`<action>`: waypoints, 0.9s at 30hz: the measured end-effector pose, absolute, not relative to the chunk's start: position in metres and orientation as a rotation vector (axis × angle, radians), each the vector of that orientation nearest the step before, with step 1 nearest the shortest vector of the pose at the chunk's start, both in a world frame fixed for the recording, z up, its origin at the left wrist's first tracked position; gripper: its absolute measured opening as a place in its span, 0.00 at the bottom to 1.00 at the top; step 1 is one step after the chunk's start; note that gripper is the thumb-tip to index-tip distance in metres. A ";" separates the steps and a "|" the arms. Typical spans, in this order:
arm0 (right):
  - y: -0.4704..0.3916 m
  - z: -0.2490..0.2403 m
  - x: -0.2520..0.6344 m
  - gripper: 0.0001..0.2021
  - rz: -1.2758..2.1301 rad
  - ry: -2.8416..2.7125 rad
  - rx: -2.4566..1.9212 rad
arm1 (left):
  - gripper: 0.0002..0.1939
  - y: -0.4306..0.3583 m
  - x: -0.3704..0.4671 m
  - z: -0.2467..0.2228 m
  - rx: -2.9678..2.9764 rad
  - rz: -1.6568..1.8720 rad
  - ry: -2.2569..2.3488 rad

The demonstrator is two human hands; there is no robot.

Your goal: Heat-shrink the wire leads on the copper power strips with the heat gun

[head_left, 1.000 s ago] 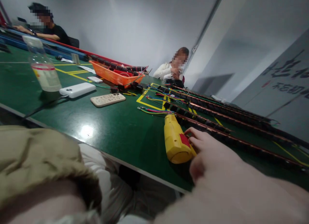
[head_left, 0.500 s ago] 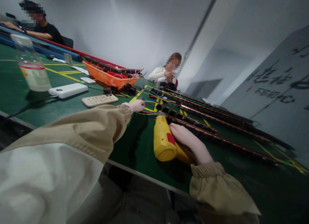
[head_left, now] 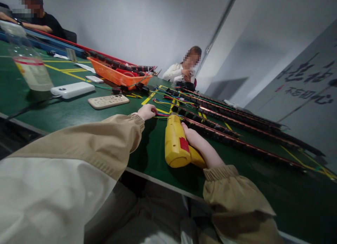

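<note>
Heat gun point(head_left: 177, 147) | right hand point(head_left: 195, 138) gripping it | left hand point(head_left: 147, 112) newly in, pinching nearest wires point(head_left: 163, 115) | gun, wires both held

tan sleeves point(head_left: 116, 135) with gathered cuffs point(head_left: 221, 172), off-white upper panel point(head_left: 50, 195) on the left

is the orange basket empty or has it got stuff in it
It has stuff in it: dark segmented pieces show above the rim of the orange basket, with something red inside.
</note>
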State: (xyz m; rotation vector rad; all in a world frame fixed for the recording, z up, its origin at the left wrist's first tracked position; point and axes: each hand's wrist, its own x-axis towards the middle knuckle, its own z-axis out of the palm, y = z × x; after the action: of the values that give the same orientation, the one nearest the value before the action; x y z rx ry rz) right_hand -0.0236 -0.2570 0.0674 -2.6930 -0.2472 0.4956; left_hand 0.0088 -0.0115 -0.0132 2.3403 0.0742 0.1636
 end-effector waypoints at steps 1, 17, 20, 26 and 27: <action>-0.251 0.067 -0.024 0.40 0.502 -0.276 -2.692 | 0.17 -0.012 0.007 -0.010 2.342 0.130 0.103; -0.200 0.057 -0.016 0.35 0.540 -0.561 -2.764 | 0.14 -0.005 0.028 -0.036 2.255 0.231 0.125; -0.201 0.057 -0.014 0.35 0.546 -0.560 -2.772 | 0.12 -0.008 0.023 -0.031 2.139 0.338 0.093; -0.204 0.052 -0.009 0.36 0.546 -0.622 -2.768 | 0.13 -0.015 0.017 -0.022 2.037 0.530 0.061; -0.204 0.052 -0.009 0.35 0.543 -0.632 -2.769 | 0.13 -0.015 0.018 -0.022 2.031 0.546 0.070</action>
State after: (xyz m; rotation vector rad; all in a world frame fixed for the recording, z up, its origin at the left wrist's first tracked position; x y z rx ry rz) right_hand -0.0087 -0.2044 0.0517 -2.7695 -0.6324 0.5432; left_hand 0.0179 -0.0154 -0.0220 2.0306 0.0704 0.5459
